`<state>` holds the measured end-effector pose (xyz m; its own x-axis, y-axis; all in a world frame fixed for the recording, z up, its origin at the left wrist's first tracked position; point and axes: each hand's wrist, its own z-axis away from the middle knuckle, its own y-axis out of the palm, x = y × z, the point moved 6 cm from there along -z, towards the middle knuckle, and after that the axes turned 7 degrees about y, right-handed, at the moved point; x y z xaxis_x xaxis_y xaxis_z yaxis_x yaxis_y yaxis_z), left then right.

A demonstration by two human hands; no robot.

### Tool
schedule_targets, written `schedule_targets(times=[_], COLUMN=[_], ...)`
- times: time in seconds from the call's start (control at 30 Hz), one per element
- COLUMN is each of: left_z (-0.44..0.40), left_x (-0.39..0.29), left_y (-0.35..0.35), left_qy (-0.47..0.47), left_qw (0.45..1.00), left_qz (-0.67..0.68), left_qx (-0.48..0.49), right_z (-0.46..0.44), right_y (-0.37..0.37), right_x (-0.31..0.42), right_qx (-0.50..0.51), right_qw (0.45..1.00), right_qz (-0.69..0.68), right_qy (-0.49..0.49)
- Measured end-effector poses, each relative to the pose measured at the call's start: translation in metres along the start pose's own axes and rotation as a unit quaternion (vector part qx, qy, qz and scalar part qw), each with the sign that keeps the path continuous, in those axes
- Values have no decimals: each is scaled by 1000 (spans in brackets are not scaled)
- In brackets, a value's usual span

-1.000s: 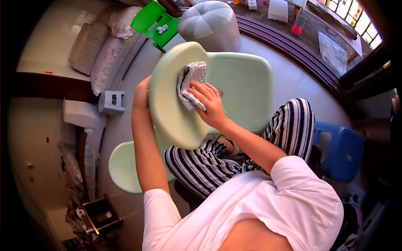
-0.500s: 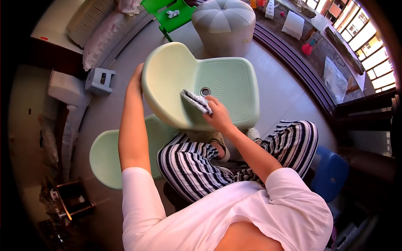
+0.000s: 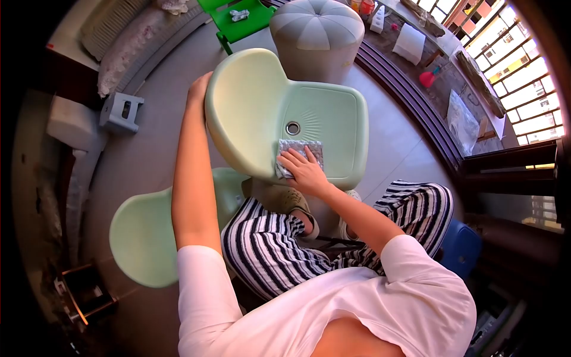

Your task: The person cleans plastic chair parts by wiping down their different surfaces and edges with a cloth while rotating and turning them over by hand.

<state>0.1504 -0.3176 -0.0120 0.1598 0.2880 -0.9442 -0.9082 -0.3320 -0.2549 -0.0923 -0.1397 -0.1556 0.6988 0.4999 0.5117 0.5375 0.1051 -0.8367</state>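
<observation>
Pale-green chair (image 3: pixel 279 107) sits in front of the person, just beyond the striped trousers (image 3: pixel 267 241), with the left hand (image 3: pixel 199 89) against its backrest's outer edge, fingers too hidden to tell the grip, and the right hand (image 3: pixel 304 174) spread flat on a silvery cloth (image 3: pixel 297 144) over the seat, near the ringed hole (image 3: pixel 292 128). Wiping seems underway, not finished, though the even surface does not show which parts are done or left

Free seat (image 3: pixel 339 134) right of the cloth (image 3: pixel 292 144) — backrest (image 3: pixel 247 107) in the way leftward.
</observation>
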Motion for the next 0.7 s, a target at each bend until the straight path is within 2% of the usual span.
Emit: schedule_targets(times=[0.07, 0.17, 0.3, 0.43, 0.5, 0.57, 0.7], left_z=[39, 112, 149, 152, 149, 149, 147], left_x=[-7, -11, 3, -1, -1, -4, -7], left_y=[-11, -1, 16, 17, 16, 16, 16], left_qy=[96, 120, 247, 209, 209, 201, 212], left_qw=[992, 985, 952, 948, 940, 944, 946], left_qz=[69, 107, -112, -161, -184, -179, -161], left_qx=[-46, -65, -139, -177, -199, -191, -184], right_z=[-31, -85, -138, -123, -97, -62, 10], right_y=[9, 9, -17, -62, -70, -70, -53], right_x=[-13, -52, -131, -180, -183, -167, -90], right_qx=[24, 8, -47, -62, -75, -77, -48], right_qw=[1000, 997, 985, 956, 953, 951, 972], right_qz=[17, 69, 157, 198, 205, 241, 156], right_qy=[-1, 13, 63, 205, 213, 178, 170])
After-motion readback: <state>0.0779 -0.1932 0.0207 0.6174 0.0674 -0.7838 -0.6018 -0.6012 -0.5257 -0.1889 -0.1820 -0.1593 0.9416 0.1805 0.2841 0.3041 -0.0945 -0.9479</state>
